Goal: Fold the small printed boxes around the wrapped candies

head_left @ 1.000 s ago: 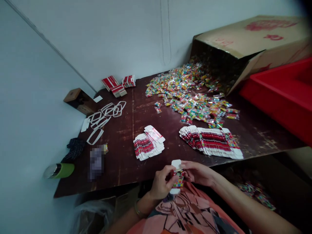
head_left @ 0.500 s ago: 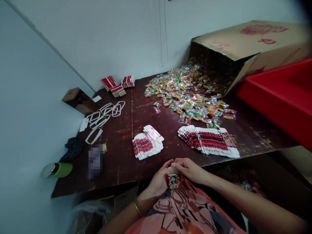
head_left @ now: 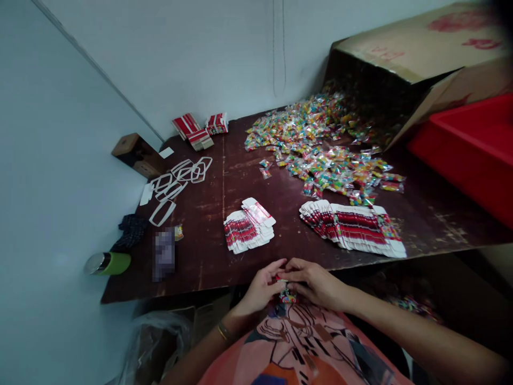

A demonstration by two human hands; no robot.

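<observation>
Close to my body, below the table's front edge, both hands hold one small printed candy box [head_left: 287, 295]. My left hand [head_left: 262, 287] grips its left side, thumb on the near face. My right hand [head_left: 316, 282] has its fingers curled over the top and right side. The fingers hide most of the box's top. Beyond my hands lies a small fanned stack of flat red-and-white boxes [head_left: 246, 231]. A longer fanned row of such flat boxes [head_left: 356, 227] rests to the right, near the edge.
Wrapped candies [head_left: 320, 144] spill from a cardboard carton [head_left: 393, 53] beside a red bin [head_left: 473, 144]. At left are rubber-band-like white loops [head_left: 172, 184], a wooden box [head_left: 136, 155], a dark cloth [head_left: 132, 231] and a green bottle [head_left: 116, 263]. A plastic bag [head_left: 160, 331] hangs below.
My right fingers have moved down over the top of the box, and the pale flap seen there before is now covered. The whole view has shifted slightly.
</observation>
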